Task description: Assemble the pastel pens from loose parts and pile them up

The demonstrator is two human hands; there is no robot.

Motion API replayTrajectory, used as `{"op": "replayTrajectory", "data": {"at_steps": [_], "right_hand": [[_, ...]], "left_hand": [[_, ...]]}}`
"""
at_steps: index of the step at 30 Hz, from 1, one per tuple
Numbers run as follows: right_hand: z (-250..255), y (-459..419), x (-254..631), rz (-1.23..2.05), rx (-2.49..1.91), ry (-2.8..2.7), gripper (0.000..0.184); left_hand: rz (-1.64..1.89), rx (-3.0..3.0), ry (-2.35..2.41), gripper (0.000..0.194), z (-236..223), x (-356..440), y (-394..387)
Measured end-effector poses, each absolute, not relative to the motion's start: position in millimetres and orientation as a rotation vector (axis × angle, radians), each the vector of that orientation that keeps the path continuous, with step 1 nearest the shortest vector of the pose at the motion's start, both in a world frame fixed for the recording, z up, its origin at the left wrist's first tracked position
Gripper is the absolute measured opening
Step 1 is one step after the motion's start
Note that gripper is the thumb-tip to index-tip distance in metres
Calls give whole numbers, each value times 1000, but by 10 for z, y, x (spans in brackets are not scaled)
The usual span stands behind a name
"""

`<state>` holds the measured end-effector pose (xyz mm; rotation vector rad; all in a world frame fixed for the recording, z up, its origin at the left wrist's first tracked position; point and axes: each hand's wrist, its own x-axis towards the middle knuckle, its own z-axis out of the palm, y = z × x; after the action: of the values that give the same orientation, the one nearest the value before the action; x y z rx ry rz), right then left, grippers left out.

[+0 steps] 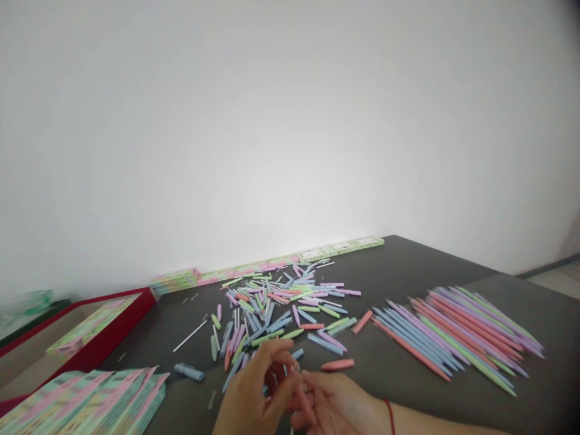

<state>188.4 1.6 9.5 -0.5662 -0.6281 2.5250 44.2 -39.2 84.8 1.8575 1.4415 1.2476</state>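
Both hands meet at the bottom middle over a dark table [399,272]. My left hand [254,393] is curled, fingers pinched around a small pen part that I cannot make out. My right hand [330,402], with a red string at the wrist, is closed on a pink pen piece [304,403]. Just beyond the fingers lies a scattered heap of pastel pen caps and barrels [281,308] in pink, blue, green and purple. A loose pink cap [338,364] lies right of the hands.
A neat row of assembled pastel pens [457,332] lies at the right. Flat printed boxes [90,405] are stacked at the bottom left, beside a red tray [131,314] holding more. A row of boxes [272,266] lines the white wall. A thin white refill [190,336] lies loose.
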Motion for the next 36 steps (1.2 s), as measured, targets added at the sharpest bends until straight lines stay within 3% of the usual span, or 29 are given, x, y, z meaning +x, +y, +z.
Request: {"op": "replayTrajectory", "data": {"at_steps": [4, 8, 11, 16, 22, 26, 32, 36], "right_hand": [[93, -1, 1858, 2547, -688, -646, 47], [173, -21, 1877, 2516, -754, -669, 52], [225, -32, 1902, 2506, -779, -663, 46], [253, 29, 1973, 2283, -683, -697, 13], [265, 160, 2072, 2079, -634, -739, 33], [255, 174, 2069, 2028, -632, -734, 33], [344, 122, 2030, 2037, -511, -586, 31], [422, 37, 2008, 2087, -429, -539, 33]], "left_hand": [[1165, 1849, 1452, 8, 936, 394, -353], [1203, 1791, 1525, 15, 993, 316, -328], [1316, 1670, 1529, 19, 983, 248, -314], [1148, 1539, 1523, 23, 793, 195, -230], [872, 1575, 1400, 12, 385, 326, -209], [907, 1571, 1355, 6, 171, 408, -212], [1085, 1385, 1259, 12, 98, 435, -183], [960, 1409, 1148, 15, 165, 525, -225]]}}
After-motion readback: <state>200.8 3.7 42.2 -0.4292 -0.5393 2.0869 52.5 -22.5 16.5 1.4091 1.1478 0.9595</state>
